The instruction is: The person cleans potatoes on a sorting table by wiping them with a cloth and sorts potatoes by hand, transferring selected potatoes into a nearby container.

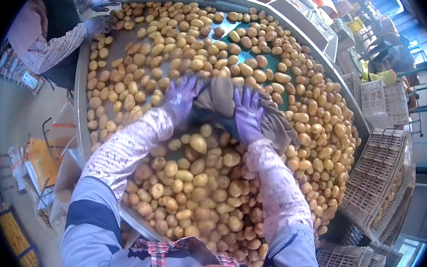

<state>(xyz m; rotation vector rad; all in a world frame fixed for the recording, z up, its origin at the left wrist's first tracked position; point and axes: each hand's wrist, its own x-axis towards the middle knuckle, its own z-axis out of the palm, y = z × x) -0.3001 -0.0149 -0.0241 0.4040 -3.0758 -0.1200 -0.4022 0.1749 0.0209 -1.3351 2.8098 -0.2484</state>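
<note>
Many potatoes (200, 180) cover a metal-rimmed sorting table (82, 98). Near the middle, a bunched brown and dark cloth (221, 96) lies over them. My left hand (181, 98), in a purple glove, presses on the cloth's left edge with its fingers spread. On the cloth's right part rests my right hand (248, 115), also purple-gloved, fingers apart and pointing away from me. Part of the cloth trails out to the right of that hand. Whether either palm grips a fold underneath is hidden.
At the upper left a co-worker's gloved hands (102, 14) touch potatoes at the table edge. Stacked plastic crates (376, 171) stand along the right side. An orange sheet (43, 158) and bags are at the left.
</note>
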